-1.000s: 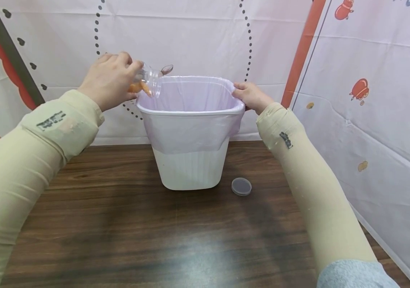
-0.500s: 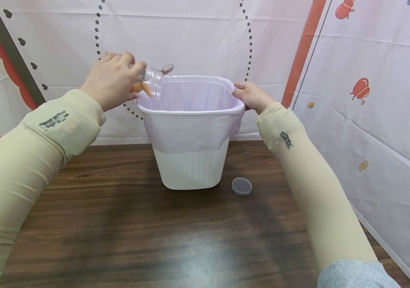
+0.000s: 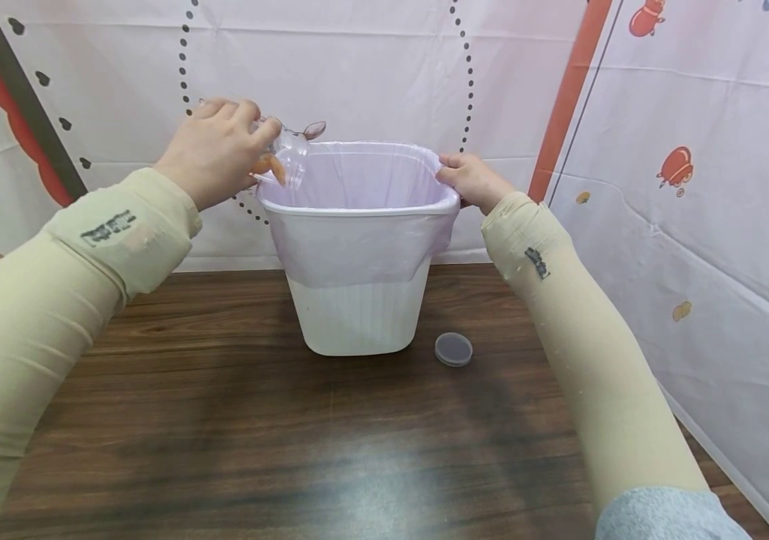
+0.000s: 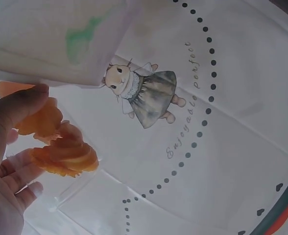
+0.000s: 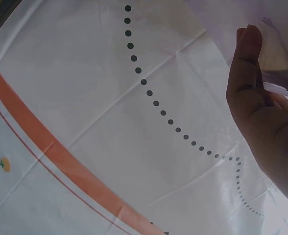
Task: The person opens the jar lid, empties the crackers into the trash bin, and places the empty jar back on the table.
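Note:
My left hand grips a clear plastic jar, tilted with its mouth toward the bin opening at the left rim. Orange pieces, like peel or fruit bits, lie inside the jar in the left wrist view, behind the thumb and fingers. A white trash bin stands upright on the table, lined with a thin lilac bag folded over its rim. At the right rim, my right hand holds the edge of the bin and bag, with some fingers hidden below. The bin's bottom inside is out of sight.
A round translucent lid lies on the dark wooden table, just right of the bin's base. Behind the bin hangs a white printed cloth, and another printed cloth borders the right side.
The left hand and the jar have shifted slightly to the right, a little farther over the bin's rim. My right hand, the bin and the lid stay where they were.

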Motion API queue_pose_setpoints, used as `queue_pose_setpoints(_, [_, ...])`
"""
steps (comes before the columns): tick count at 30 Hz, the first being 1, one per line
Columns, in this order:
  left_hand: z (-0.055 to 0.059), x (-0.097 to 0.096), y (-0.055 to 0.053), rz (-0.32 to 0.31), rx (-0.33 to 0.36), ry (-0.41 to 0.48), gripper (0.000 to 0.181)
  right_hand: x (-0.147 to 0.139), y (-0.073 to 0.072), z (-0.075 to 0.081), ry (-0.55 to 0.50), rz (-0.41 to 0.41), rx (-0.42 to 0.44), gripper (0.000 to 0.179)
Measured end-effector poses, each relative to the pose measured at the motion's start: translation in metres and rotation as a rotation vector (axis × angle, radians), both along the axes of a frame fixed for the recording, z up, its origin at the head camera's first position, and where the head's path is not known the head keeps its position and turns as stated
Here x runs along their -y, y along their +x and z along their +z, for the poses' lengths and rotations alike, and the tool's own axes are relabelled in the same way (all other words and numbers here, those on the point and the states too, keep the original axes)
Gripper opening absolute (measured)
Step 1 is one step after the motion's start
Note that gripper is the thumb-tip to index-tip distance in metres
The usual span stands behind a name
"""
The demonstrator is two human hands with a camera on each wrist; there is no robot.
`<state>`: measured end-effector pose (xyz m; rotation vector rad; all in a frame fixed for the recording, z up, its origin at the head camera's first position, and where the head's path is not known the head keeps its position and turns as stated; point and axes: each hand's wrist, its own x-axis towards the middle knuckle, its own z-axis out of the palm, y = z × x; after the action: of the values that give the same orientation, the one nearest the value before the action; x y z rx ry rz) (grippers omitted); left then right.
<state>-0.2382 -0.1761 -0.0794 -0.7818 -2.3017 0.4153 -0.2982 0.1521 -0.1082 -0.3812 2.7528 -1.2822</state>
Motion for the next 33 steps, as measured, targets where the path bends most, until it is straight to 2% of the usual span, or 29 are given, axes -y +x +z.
queue_pose_setpoints(8, [-0.0031, 0.0004, 0.0, -0.029, -0.059, -0.037, 0.046, 0.0004, 0.0008, -0.0006, 0.004, 0.0, -0.006, 0.046])
queue_pose_setpoints(16, [-0.0032, -0.0001, -0.0005, -0.045, -0.069, -0.05, 0.043, 0.0007, 0.0024, -0.0006, -0.002, 0.007, -0.002, 0.048])
queue_pose_setpoints(24, [-0.0047, -0.0014, -0.0011, -0.105, -0.129, -0.065, 0.047, -0.0004, 0.0027, -0.0005, -0.011, 0.01, 0.002, 0.048])
queue_pose_setpoints(31, [-0.0058, -0.0038, -0.0028, -0.125, -0.187, -0.123, 0.032, -0.0007, 0.0018, -0.0001, 0.001, 0.01, -0.001, 0.047])
queue_pose_setpoints(33, [-0.0057, -0.0041, -0.0028, -0.127, -0.187, -0.131, 0.035, -0.0008, 0.0015, 0.0, 0.007, 0.011, -0.008, 0.046])
